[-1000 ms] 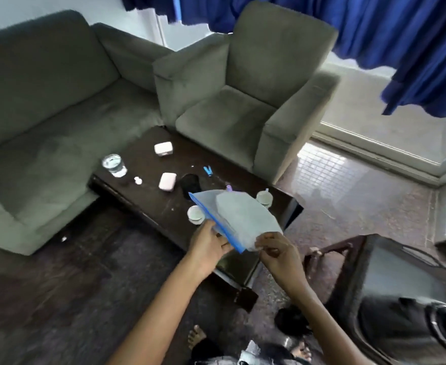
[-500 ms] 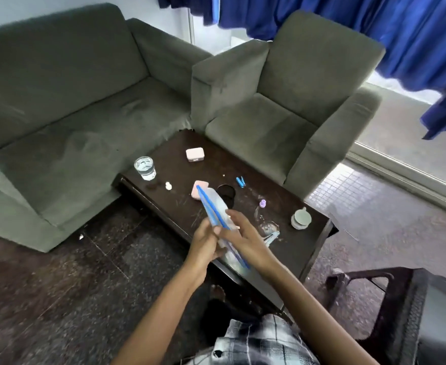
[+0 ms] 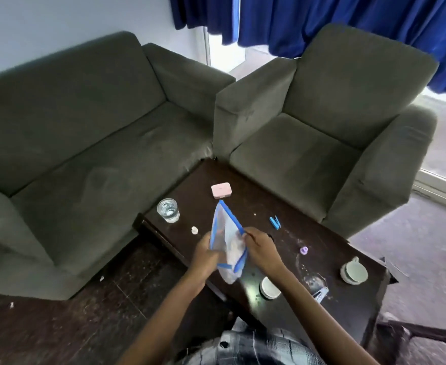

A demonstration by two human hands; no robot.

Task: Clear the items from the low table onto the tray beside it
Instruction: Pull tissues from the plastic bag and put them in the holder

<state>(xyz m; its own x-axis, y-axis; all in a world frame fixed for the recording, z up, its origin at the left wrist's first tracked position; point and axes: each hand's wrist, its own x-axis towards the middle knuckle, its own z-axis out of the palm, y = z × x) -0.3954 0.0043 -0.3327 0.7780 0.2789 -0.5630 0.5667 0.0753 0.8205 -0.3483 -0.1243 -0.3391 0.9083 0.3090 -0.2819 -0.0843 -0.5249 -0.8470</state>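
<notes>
Both my hands hold a clear zip bag with blue edges (image 3: 228,243) above the near side of the dark low table (image 3: 332,248). My left hand (image 3: 206,252) grips its left edge, my right hand (image 3: 260,246) its right edge. Something pale shows inside the bag. On the table stand a glass of water (image 3: 168,210), a pink case (image 3: 220,190), a small white piece (image 3: 194,229), a blue clip (image 3: 275,222), a small purple piece (image 3: 304,250), a white round lid (image 3: 269,287) and a pale green cup (image 3: 354,271). No tray is in view.
A grey sofa (image 3: 85,143) stands left of the table and a grey armchair (image 3: 327,122) behind it. Blue curtains (image 3: 348,19) hang at the back. A dark stool frame (image 3: 427,335) shows at the lower right. White powder marks the table's right part.
The view has swung left and up, away from the dark stool at the right. My hands brought the bag lower and closer to me, from flat to edge-on and bunched between them.
</notes>
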